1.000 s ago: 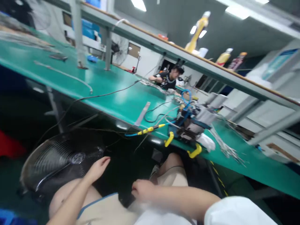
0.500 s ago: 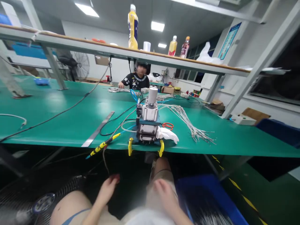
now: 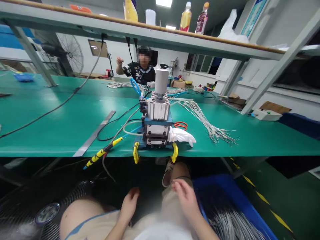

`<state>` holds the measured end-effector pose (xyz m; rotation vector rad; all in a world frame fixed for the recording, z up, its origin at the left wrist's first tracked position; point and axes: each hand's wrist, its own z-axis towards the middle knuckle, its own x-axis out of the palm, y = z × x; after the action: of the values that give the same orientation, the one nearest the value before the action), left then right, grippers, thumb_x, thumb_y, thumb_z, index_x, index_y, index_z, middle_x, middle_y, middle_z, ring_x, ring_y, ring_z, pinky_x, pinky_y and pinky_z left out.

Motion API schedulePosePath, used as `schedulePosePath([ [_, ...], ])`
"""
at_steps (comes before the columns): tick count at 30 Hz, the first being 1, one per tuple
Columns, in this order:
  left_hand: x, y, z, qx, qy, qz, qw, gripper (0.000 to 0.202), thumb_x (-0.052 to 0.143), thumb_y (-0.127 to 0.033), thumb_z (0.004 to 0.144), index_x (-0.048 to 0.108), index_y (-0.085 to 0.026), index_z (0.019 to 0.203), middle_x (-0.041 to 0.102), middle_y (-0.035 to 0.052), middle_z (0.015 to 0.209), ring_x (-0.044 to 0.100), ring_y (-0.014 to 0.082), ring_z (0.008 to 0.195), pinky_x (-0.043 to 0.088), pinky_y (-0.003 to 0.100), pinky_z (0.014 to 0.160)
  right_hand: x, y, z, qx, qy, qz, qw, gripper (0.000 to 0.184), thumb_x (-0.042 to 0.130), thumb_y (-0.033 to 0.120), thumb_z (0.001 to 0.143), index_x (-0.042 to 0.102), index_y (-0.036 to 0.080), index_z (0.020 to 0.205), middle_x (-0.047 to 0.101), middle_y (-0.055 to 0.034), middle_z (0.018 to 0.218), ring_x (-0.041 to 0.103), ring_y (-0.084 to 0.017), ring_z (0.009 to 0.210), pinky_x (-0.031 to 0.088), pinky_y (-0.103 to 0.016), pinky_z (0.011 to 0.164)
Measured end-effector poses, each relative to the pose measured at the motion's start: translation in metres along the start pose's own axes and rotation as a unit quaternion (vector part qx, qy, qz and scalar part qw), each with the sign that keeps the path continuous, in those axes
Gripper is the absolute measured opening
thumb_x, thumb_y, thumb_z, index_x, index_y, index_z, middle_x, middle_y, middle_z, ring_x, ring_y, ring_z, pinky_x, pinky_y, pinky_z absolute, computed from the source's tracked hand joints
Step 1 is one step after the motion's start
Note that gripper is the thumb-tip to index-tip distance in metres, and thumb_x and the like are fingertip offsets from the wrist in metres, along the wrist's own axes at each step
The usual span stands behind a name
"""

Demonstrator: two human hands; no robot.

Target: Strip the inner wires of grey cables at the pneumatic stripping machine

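Observation:
My left hand [image 3: 129, 202] hovers over my lap, below the table's front edge. Its fingers are loosely bent, their tips are in shadow, and I see nothing held. Above my other thigh is my right hand [image 3: 184, 195], its fingers loosely stretched and nothing visible in them. Both hands are apart from the pneumatic press [image 3: 158, 113] standing at the table's front edge. The press has a white cylinder on top and two yellow curved handles [image 3: 136, 152] in front. A white glove-like piece [image 3: 182, 136] sticks out from its right side.
A green table [image 3: 62, 130] carries a metal ruler [image 3: 95, 133], orange-handled scissors [image 3: 180, 125] and a cable bundle [image 3: 207, 123]. A yellow-black taped air gun or tube [image 3: 102, 153] overhangs the edge. A blue bin [image 3: 220, 183] holds cables; a floor fan [image 3: 47, 213] stands left. Another person [image 3: 143, 71] sits opposite.
My view has tilted down and come closer to the table. My hands have shifted slightly right and up in view. The person opposite has raised a hand.

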<state>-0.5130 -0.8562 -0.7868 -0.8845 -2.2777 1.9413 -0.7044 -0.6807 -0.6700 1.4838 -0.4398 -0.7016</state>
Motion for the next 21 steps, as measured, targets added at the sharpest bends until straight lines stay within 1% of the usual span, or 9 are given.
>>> schedulePosePath([
  [4, -0.027, -0.017, -0.01, 0.055, -0.019, -0.02, 0.998, 0.059, 0.049, -0.066, 0.078, 0.07, -0.014, 0.097, 0.075, 0.0158, 0.103, 0.07, 0.0337, 0.1, 0.055, 0.045, 0.091, -0.027, 0.031, 0.017, -0.085, -0.087, 0.01, 0.993, 0.033, 0.056, 0.048, 0.094, 0.07, 0.017, 0.098, 0.073, -0.0093, 0.085, 0.071, -0.024, 0.078, 0.058, -0.034, 0.074],
  [7, -0.059, -0.053, -0.027, 0.111, -0.022, -0.03, 0.993, 0.048, 0.055, -0.062, 0.082, 0.073, -0.017, 0.088, 0.075, 0.0096, 0.092, 0.07, 0.0281, 0.087, 0.056, 0.041, 0.087, -0.039, 0.062, 0.031, -0.179, -0.152, 0.013, 0.972, 0.024, 0.056, 0.038, 0.096, 0.07, 0.019, 0.098, 0.071, -0.0055, 0.082, 0.069, -0.019, 0.073, 0.057, -0.031, 0.07],
  [8, -0.069, -0.074, -0.033, 0.145, -0.031, -0.039, 0.988, 0.045, 0.055, -0.06, 0.085, 0.073, -0.019, 0.088, 0.075, 0.0075, 0.091, 0.069, 0.0248, 0.081, 0.056, 0.037, 0.081, -0.04, 0.075, 0.037, -0.217, -0.176, 0.011, 0.96, 0.021, 0.056, 0.034, 0.097, 0.07, 0.019, 0.097, 0.07, -0.0042, 0.08, 0.067, -0.018, 0.072, 0.056, -0.03, 0.07],
  [10, -0.086, -0.13, -0.038, 0.303, -0.091, -0.061, 0.947, 0.034, 0.054, -0.045, 0.093, 0.074, -0.018, 0.089, 0.073, 0.0061, 0.088, 0.067, 0.0199, 0.074, 0.055, 0.032, 0.071, -0.038, 0.105, 0.052, -0.304, -0.215, 0.016, 0.928, 0.018, 0.056, 0.03, 0.098, 0.07, 0.02, 0.095, 0.068, -0.0024, 0.078, 0.064, -0.017, 0.072, 0.053, -0.03, 0.071],
  [13, -0.098, -0.233, -0.031, 0.483, -0.244, -0.131, 0.83, 0.032, 0.05, -0.033, 0.098, 0.074, -0.016, 0.087, 0.072, 0.0053, 0.085, 0.066, 0.0185, 0.08, 0.052, 0.032, 0.076, -0.024, 0.156, 0.082, -0.363, -0.218, 0.067, 0.903, 0.018, 0.054, 0.03, 0.098, 0.069, 0.021, 0.099, 0.068, -0.0036, 0.088, 0.066, -0.018, 0.08, 0.054, -0.031, 0.075],
  [15, -0.099, -0.295, -0.017, 0.555, -0.25, -0.221, 0.762, 0.031, 0.05, -0.033, 0.099, 0.074, -0.015, 0.093, 0.072, 0.0073, 0.094, 0.068, 0.0219, 0.094, 0.052, 0.035, 0.082, -0.01, 0.189, 0.104, -0.377, -0.173, 0.094, 0.905, 0.023, 0.051, 0.035, 0.099, 0.068, 0.021, 0.106, 0.07, -0.0066, 0.102, 0.067, -0.021, 0.095, 0.054, -0.036, 0.086],
  [16, -0.098, -0.32, -0.01, 0.573, -0.216, -0.241, 0.753, 0.033, 0.047, -0.035, 0.1, 0.072, -0.014, 0.101, 0.073, 0.0088, 0.102, 0.067, 0.0233, 0.102, 0.051, 0.037, 0.087, -0.003, 0.203, 0.114, -0.387, -0.156, 0.094, 0.904, 0.025, 0.05, 0.038, 0.099, 0.066, 0.021, 0.109, 0.069, -0.0078, 0.109, 0.065, -0.022, 0.104, 0.052, -0.039, 0.092],
  [18, -0.092, -0.358, 0.003, 0.572, -0.157, -0.211, 0.777, 0.041, 0.039, -0.04, 0.104, 0.067, -0.013, 0.116, 0.068, 0.0101, 0.12, 0.059, 0.0227, 0.121, 0.045, 0.04, 0.101, 0.011, 0.227, 0.131, -0.383, -0.129, 0.087, 0.91, 0.034, 0.049, 0.044, 0.098, 0.063, 0.02, 0.116, 0.065, -0.0105, 0.122, 0.059, -0.024, 0.118, 0.046, -0.042, 0.103],
  [21, -0.079, -0.387, 0.012, 0.584, -0.134, -0.155, 0.785, 0.05, 0.03, -0.047, 0.105, 0.059, -0.013, 0.126, 0.062, 0.0088, 0.131, 0.052, 0.0197, 0.129, 0.036, 0.041, 0.111, 0.026, 0.248, 0.147, -0.32, -0.086, 0.09, 0.939, 0.053, 0.04, 0.056, 0.099, 0.06, 0.015, 0.126, 0.06, -0.0141, 0.133, 0.052, -0.028, 0.129, 0.037, -0.048, 0.112],
])
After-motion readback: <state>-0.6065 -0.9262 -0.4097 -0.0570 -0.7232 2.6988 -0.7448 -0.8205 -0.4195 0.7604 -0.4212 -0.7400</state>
